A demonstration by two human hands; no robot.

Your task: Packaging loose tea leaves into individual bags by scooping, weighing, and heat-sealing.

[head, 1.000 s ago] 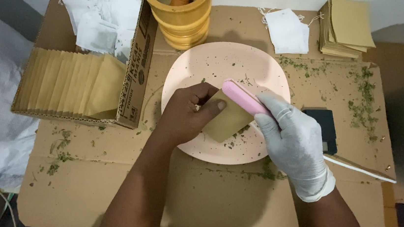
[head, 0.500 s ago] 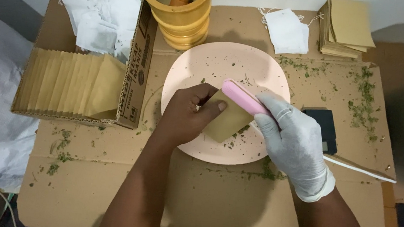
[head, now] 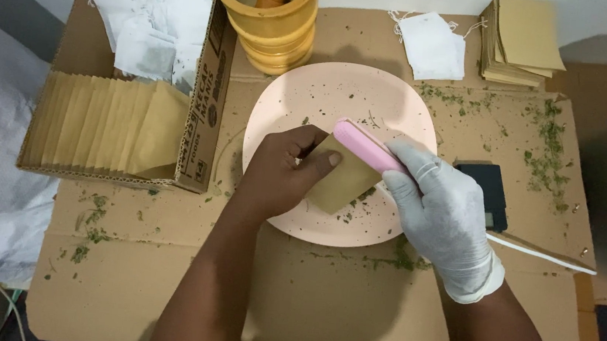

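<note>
My left hand [head: 282,173], bare, grips a small brown paper envelope [head: 343,179] over the near part of a pale pink plate [head: 311,93]. My right hand [head: 444,210], in a white glove, holds a pink handle [head: 367,146] whose far end rests at the envelope's top edge. Green dried herb bits lie scattered on the plate around the envelope.
A cardboard box [head: 201,120] at left holds a row of brown envelopes and white filter bags. A yellow wooden mortar with pestle [head: 270,12] stands behind the plate. A white bag [head: 432,43], a stack of envelopes [head: 520,37], herb crumbs [head: 546,153] and a small black device [head: 490,192] lie at right.
</note>
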